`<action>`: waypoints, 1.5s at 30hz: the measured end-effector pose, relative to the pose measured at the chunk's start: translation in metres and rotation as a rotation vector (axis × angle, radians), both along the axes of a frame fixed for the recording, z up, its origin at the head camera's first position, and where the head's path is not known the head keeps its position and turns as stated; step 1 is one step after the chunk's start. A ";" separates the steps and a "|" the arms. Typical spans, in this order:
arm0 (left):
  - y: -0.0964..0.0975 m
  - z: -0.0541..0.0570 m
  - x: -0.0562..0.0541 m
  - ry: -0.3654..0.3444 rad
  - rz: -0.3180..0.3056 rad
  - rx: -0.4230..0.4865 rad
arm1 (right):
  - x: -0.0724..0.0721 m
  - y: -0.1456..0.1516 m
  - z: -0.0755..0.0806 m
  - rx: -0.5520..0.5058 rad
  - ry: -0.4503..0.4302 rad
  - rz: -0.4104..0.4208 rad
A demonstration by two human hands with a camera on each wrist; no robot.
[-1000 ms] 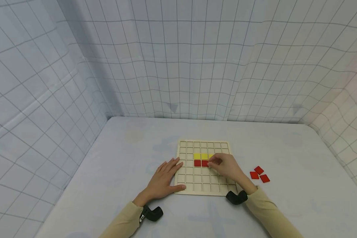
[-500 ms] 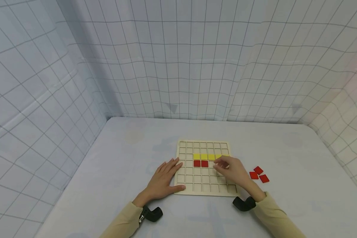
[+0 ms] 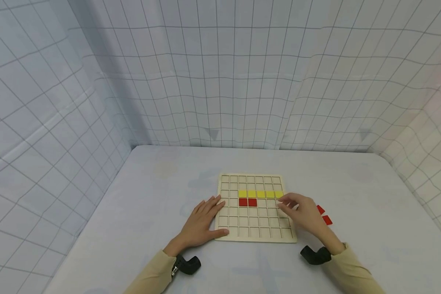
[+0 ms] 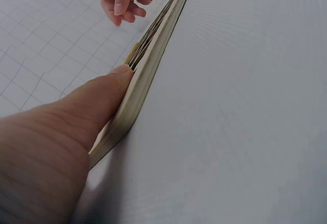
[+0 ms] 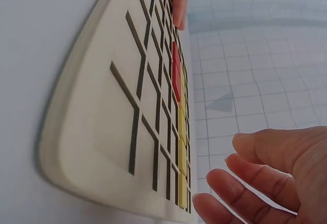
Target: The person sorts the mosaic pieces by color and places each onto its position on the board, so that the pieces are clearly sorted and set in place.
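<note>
A pale wooden grid board (image 3: 254,232) lies on the table. Along one of its rows runs a line of several yellow square tiles (image 3: 261,194). Just below them sit two red square tiles (image 3: 248,202), side by side in their cells. My left hand (image 3: 202,224) rests spread on the board's left edge; in the left wrist view its thumb (image 4: 104,93) lies over the rim. My right hand (image 3: 303,212) hovers over the board's right edge with its fingers loosely bent, and nothing shows between thumb and fingers in the right wrist view.
Loose red tiles (image 3: 327,220) lie on the table right of the board, partly hidden behind my right hand. A white table (image 3: 176,171) spreads around the board, with grid-patterned cloth (image 3: 220,81) hanging behind and at both sides.
My right hand has moved right, away from the red tiles on the board toward its right edge, uncovering the rest of the yellow row. The left hand has stayed in place.
</note>
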State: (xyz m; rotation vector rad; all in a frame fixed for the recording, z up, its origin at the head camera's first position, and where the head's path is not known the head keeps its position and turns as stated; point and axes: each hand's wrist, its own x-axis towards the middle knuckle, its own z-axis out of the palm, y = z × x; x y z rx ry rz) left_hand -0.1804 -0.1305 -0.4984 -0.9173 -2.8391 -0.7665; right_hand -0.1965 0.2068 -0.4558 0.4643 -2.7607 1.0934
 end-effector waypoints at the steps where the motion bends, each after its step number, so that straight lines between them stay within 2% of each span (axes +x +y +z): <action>1: 0.000 0.000 0.000 0.001 -0.001 0.001 | 0.001 0.002 0.001 -0.001 0.007 -0.007; 9: 0.001 0.000 0.000 -0.004 -0.007 0.005 | 0.006 0.026 0.002 0.042 0.052 -0.082; 17: -0.001 -0.001 0.000 -0.005 0.001 0.002 | 0.007 0.052 0.003 0.054 0.020 -0.126; 22: -0.001 0.001 0.000 -0.006 0.001 0.002 | 0.005 0.062 0.001 0.086 0.026 -0.102; 30: 0.000 0.004 0.002 -0.021 -0.002 -0.004 | 0.008 0.071 0.001 0.146 0.003 0.001; 33: 0.000 0.004 0.002 -0.019 0.000 -0.007 | 0.008 0.074 0.001 0.152 0.002 0.007; 38: 0.000 0.004 0.002 -0.016 -0.001 -0.012 | 0.009 0.077 0.001 0.169 0.011 -0.048; 45: -0.001 0.003 0.001 -0.014 -0.006 -0.009 | 0.010 0.084 -0.001 0.209 -0.050 -0.130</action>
